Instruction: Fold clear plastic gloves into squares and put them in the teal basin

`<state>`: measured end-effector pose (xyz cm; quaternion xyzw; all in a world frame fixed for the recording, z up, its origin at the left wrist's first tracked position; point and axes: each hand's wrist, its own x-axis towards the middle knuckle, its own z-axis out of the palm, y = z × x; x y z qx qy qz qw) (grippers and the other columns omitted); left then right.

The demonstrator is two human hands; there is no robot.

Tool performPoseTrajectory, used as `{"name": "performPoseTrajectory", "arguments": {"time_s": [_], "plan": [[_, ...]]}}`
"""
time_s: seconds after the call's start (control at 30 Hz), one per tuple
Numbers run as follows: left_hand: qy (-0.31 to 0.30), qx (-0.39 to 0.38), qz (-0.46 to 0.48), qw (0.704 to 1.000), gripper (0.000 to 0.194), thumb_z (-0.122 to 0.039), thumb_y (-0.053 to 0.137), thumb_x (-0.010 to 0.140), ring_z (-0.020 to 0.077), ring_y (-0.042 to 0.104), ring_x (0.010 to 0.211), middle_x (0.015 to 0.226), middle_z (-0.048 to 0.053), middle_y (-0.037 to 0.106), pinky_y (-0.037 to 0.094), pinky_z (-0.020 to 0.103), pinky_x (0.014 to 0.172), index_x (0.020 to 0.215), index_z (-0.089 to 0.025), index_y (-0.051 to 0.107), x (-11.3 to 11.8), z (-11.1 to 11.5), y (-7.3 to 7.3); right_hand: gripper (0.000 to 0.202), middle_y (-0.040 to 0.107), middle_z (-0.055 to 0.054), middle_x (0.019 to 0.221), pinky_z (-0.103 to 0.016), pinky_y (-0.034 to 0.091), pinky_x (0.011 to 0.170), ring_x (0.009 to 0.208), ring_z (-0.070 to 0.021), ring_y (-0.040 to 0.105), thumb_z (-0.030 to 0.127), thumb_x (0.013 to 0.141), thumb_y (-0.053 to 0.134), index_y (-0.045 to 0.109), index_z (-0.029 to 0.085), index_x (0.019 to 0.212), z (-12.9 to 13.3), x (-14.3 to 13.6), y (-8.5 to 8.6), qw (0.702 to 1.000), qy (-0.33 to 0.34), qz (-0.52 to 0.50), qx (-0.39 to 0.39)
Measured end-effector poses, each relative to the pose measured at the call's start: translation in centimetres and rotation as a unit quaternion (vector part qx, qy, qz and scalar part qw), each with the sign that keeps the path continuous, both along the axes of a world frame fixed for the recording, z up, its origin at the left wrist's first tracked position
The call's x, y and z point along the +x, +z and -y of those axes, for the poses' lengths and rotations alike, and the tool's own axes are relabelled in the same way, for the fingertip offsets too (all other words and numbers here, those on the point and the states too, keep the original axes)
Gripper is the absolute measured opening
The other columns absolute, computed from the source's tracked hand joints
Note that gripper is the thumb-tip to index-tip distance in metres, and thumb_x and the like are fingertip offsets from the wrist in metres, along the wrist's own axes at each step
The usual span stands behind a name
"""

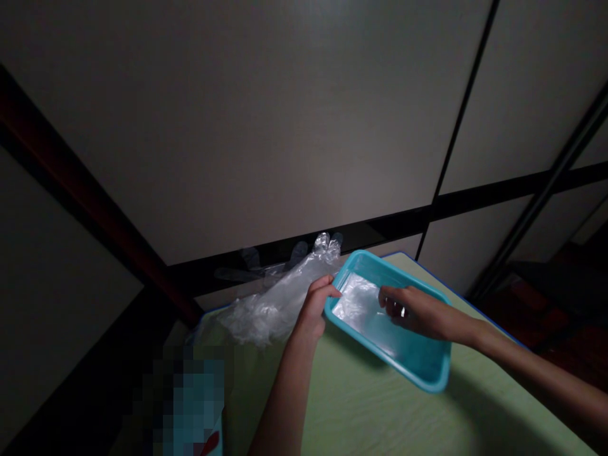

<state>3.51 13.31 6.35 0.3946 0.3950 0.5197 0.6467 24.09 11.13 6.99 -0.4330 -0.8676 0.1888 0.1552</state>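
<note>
A turquoise plastic tray (418,378) is tilted above the green tabletop. My left hand (317,305) grips its left rim, thumb over the edge. Inside the tray lies clear, crinkled plastic film (356,303). Over the tray's interior is my right hand (411,309), its fingers curled together near the film; what they hold, if anything, is too small to make out. To the left, a heap of clear plastic gloves (270,311) rests at the table's back edge, some glove fingers sticking up.
The green table (351,405) has a blue edge. Behind it stand pale cabinet panels (294,126) with dark strips. A blurred blue-green item (197,405) is at the lower left. Dark objects lie in shadow at the far right.
</note>
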Motion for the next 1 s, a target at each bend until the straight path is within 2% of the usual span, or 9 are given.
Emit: {"name": "performPoseTrajectory", "arguments": {"time_s": [0.17,0.27,0.37,0.5,0.67,0.87,1.0], "plan": [[-0.003,-0.006,-0.006,1.0,0.011,-0.012,0.05,0.042,0.0065,0.037,0.042,0.046,-0.006,0.042,0.023,0.018,0.043,0.049,-0.016,0.041,-0.1,-0.1,0.0,0.018,0.063,0.0,0.075,-0.024,0.039,0.054,0.063,-0.0134,0.057,0.012,0.07,0.05,0.054,0.021,0.085,0.1,0.0,1.1,0.998,-0.028,0.012,0.058],[-0.004,-0.009,-0.007,1.0,0.011,-0.013,0.05,0.042,0.0073,0.039,0.043,0.047,-0.005,0.043,0.024,0.019,0.044,0.05,-0.015,0.044,-0.2,-0.1,0.1,0.019,0.064,0.001,0.076,-0.023,0.041,0.054,0.061,-0.013,0.059,0.012,0.072,0.049,0.053,0.022,0.087,0.3,0.2,2.2,0.997,-0.038,-0.008,0.066],[-0.005,-0.011,-0.006,1.0,0.01,-0.013,0.05,0.042,0.0077,0.04,0.044,0.047,-0.005,0.043,0.025,0.019,0.044,0.05,-0.015,0.044,-0.2,0.0,0.2,0.018,0.064,0.0,0.078,-0.024,0.045,0.059,0.066,-0.0128,0.061,0.012,0.073,0.047,0.048,0.021,0.089,0.8,0.4,3.2,0.996,-0.017,-0.078,0.038],[-0.009,-0.012,-0.002,1.0,0.01,-0.012,0.049,0.043,0.0074,0.039,0.043,0.046,-0.005,0.042,0.025,0.019,0.044,0.049,-0.016,0.042,-0.1,0.1,0.2,0.021,0.064,-0.002,0.085,-0.026,0.047,0.069,0.077,-0.0138,0.061,0.009,0.074,0.043,0.039,0.021,0.091,1.4,0.5,3.8,0.984,-0.001,-0.172,-0.037],[-0.013,-0.011,0.002,1.0,0.01,-0.012,0.05,0.043,0.008,0.042,0.045,0.048,-0.005,0.044,0.027,0.018,0.045,0.05,-0.015,0.044,-0.2,-0.1,0.1,0.017,0.063,-0.004,0.08,-0.029,0.047,0.066,0.078,-0.0156,0.061,0.007,0.073,0.04,0.035,0.021,0.083,0.9,-0.5,3.4,0.971,0.002,-0.216,-0.1],[-0.019,-0.008,0.004,1.0,0.01,-0.012,0.05,0.042,0.0076,0.041,0.044,0.046,-0.005,0.045,0.027,0.018,0.045,0.05,-0.015,0.045,-0.1,0.0,0.2,0.018,0.06,-0.001,0.073,-0.029,0.046,0.066,0.074,-0.015,0.06,0.006,0.069,0.041,0.034,0.021,0.077,-1.0,-2.3,2.2,0.957,0.019,-0.242,-0.16],[-0.031,-0.007,0.006,0.999,0.009,-0.011,0.049,0.043,0.0079,0.04,0.043,0.046,-0.005,0.046,0.027,0.019,0.044,0.05,-0.015,0.046,0.0,0.1,0.4,0.018,0.059,-0.001,0.073,-0.03,0.045,0.068,0.075,-0.0144,0.059,0.003,0.069,0.038,0.036,0.02,0.075,-2.2,-3.3,1.5,0.963,0.058,-0.214,-0.151]]}}
